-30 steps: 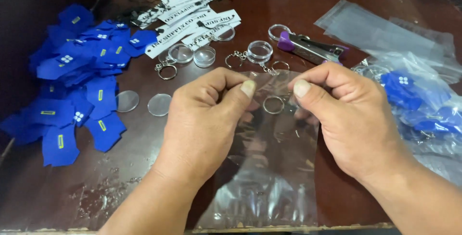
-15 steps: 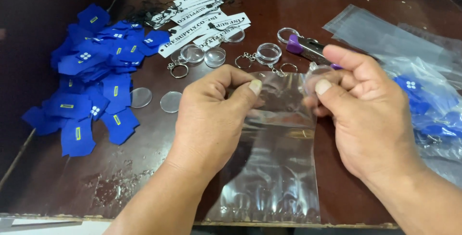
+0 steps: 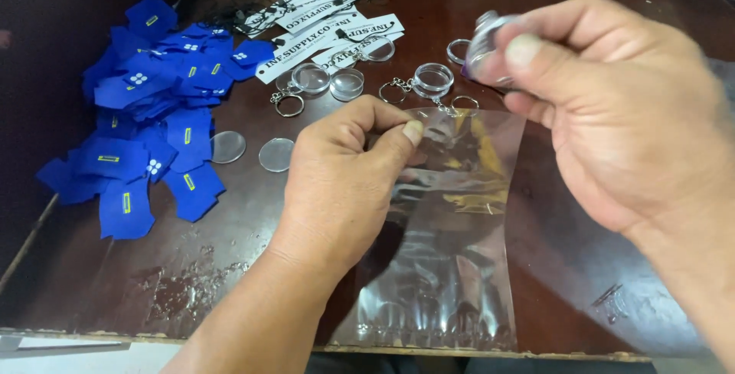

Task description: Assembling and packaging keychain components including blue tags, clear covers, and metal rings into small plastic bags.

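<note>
You are pinching the top edge of a clear plastic bag (image 3: 452,221) between the thumb and forefinger of your left hand (image 3: 344,182), holding its mouth up while the rest of the bag is lying flat toward the near edge of the dark wooden table (image 3: 115,282). Your right hand (image 3: 605,106) is hovering above and just to the right of the bag's mouth, its fingers closed around a small clear round case (image 3: 490,45) that is blurred, so you cannot tell more about it. The bag is looking empty, so by the look of it the filling is only starting: the case is lifted but not yet inside. Much is lying unpacked: more clear cases with key rings (image 3: 429,83) just beyond the bag, two loose clear discs (image 3: 253,150) to the left of your left hand, a pile of blue cut-out pieces (image 3: 145,114) at the far left, and white printed strips (image 3: 329,14) at the far side.
</note>
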